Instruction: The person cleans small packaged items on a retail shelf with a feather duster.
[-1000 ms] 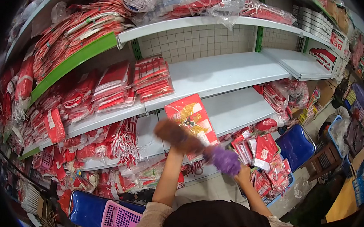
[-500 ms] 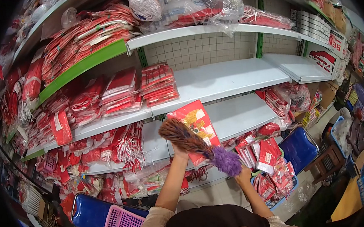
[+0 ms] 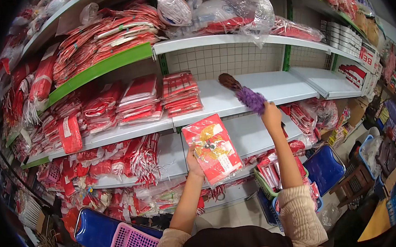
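My left hand (image 3: pixel 194 163) is closed on the left edge of a red packet (image 3: pixel 225 156) in clear plastic, with a golden eagle emblem on its front. My right hand (image 3: pixel 271 116) grips a feather duster (image 3: pixel 250 98), purple near the hand and brown at the tip. The duster reaches up and left over the white middle shelf (image 3: pixel 273 84), its brown tip close to the shelf's surface. Just left of that tip stands a stack of red packets (image 3: pixel 181 95). Below the duster, the lower shelf (image 3: pixel 249 133) lies behind the packet.
More red packets (image 3: pixel 139 98) fill the shelf to the left. Plastic-wrapped bundles (image 3: pixel 231 11) sit overhead. A pink basket (image 3: pixel 132 243) rests by a blue chair (image 3: pixel 93 229) at lower left. Another blue chair (image 3: pixel 325 167) and a green basket (image 3: pixel 263 183) with packets stand at right.
My right hand has swung the duster up and away from the packet's front to over the middle shelf. The packet stays in my left hand, its emblem now uncovered.
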`<state>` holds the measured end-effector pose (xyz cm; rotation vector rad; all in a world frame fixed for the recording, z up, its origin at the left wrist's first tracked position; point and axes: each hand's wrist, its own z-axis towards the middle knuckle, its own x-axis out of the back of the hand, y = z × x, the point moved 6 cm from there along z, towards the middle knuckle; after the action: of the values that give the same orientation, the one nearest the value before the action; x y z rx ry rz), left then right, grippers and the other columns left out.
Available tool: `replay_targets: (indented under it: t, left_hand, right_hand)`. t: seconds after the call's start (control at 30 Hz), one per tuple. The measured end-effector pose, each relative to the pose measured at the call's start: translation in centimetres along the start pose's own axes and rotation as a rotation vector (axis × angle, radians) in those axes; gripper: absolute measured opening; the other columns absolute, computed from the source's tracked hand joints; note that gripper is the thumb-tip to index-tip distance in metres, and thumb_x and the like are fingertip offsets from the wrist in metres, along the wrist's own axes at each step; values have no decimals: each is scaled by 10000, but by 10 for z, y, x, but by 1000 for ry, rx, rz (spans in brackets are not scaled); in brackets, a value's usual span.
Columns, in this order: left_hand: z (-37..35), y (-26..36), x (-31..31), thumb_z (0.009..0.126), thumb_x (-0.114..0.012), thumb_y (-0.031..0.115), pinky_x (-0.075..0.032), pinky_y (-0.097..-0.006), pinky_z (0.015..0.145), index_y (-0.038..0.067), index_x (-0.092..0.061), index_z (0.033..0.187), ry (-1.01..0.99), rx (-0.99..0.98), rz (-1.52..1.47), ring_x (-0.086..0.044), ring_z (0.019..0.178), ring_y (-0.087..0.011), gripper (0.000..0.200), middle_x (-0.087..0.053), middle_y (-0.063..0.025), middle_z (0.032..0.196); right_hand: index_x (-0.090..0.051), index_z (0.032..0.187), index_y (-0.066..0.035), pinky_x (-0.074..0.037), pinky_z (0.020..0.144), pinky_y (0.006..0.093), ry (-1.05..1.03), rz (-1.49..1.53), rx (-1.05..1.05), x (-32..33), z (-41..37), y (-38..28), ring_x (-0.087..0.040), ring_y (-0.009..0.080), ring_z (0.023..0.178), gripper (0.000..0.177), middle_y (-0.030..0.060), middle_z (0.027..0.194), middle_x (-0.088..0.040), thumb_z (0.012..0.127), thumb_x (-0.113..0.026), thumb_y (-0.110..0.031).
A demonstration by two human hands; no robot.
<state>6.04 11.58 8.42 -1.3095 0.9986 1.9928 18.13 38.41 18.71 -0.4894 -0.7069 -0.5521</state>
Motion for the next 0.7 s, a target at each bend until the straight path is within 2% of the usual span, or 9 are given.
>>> replay_targets:
  t: [0.1,0.2,0.23,0.33,0.4,0.5,0.6,0.63,0.7]
  left_hand:
    - [0,-1,0,857,-446,358,-385,-467,960,6,-424,1255,-11,-1,0,-498,1107,-329,532,-497,-182,1233]
    - [2,0,11,863,-437,363,-395,-464,950,11,-429,1253,3,-2,-13,-506,1098,-327,526,-502,-179,1227]
    - [4,0,9,865,-433,366,-398,-463,948,11,-429,1253,10,-15,-5,-508,1095,-327,525,-503,-178,1227]
    - [10,3,3,872,-421,373,-401,-459,946,12,-425,1257,7,-19,14,-509,1095,-324,528,-503,-178,1227]
    - [16,4,-4,877,-410,379,-400,-457,947,8,-421,1257,-17,12,12,-510,1091,-326,531,-503,-178,1227]
    - [27,0,-16,884,-408,380,-421,-433,928,0,-439,1232,-9,50,69,-531,1062,-307,516,-529,-165,1187]
    - [34,-8,3,877,-456,362,-451,-394,890,5,-468,1193,240,76,408,-559,1027,-264,477,-563,-142,1132]
    - [39,-11,19,871,-521,273,-475,-346,851,14,-489,1159,250,104,400,-576,1001,-217,389,-585,-120,1086]
    - [46,-10,20,873,-520,217,-476,-347,857,16,-492,1163,263,65,586,-564,1025,-200,355,-574,-107,1118]
  right_hand:
    - [-587,1006,-44,-477,690,434,-110,-1,6,-24,30,-19,-586,336,782,308,149,955,-559,699,-603,-36]
    - [-584,1050,-55,-456,748,405,395,172,206,33,-1,-66,-551,312,807,330,143,948,-563,721,-602,-54]
    - [-584,1034,-65,-407,791,390,450,287,202,39,-16,-75,-494,303,897,287,142,955,-546,751,-601,-111]
    - [-572,1069,-77,-417,740,364,240,681,80,22,-59,-86,-509,269,880,306,135,988,-542,771,-613,-127]
    - [-543,1137,-40,-425,663,312,31,932,-73,-8,-84,-87,-529,183,766,362,97,894,-576,803,-624,-154]
    - [-497,1189,30,-445,642,256,-615,1409,-391,-39,-108,-90,-554,115,716,415,70,874,-620,828,-617,-136]
    - [-464,1206,81,-461,672,222,-511,1715,-398,-35,-103,-87,-581,94,725,434,85,901,-643,830,-606,-84]
    - [-491,1184,72,-470,729,226,-536,1699,-371,-38,-99,-80,-597,110,828,388,113,998,-634,829,-592,-44]
    - [-510,1169,72,-471,732,232,-508,1687,-347,-24,-92,-75,-596,112,841,371,113,1000,-633,825,-593,-41]
